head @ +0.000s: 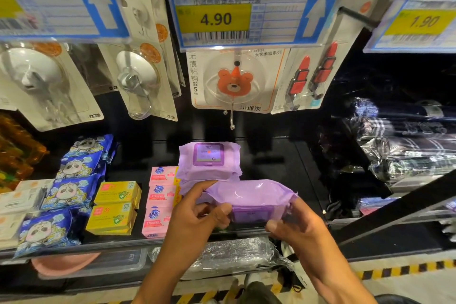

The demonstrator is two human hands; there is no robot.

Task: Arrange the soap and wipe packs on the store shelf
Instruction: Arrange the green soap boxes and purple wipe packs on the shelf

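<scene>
Head view, looking down at the shelf (pixel 283 168). I've got one purple wipe pack (pixel 249 195) in both hands, held just in front of the purple wipe stack (pixel 209 163) and a little to its right, its back edge overlapping the foot of the stack from where I look. My left hand (pixel 197 210) grips the pack's left end, thumb on the near side, fingers curled over the top. My right hand (pixel 296 227) is curled round the right end, pinching the crimped edge. The pack is tipped so its darker purple lid faces me.

The stack itself sits on the dark shelf, lid up. Just left of the stack, touching it, runs a column of pink soap bars (pixel 160 197). Further left of the stack come yellow soap boxes (pixel 116 205), stacked two high, and beyond those a row of blue panda packs (pixel 71 187). Right of the stack, the shelf is bare black.

Above the stack hangs a bear hook card (pixel 232 79), and over that a price tag (pixel 214 19) reading 4.90.
</scene>
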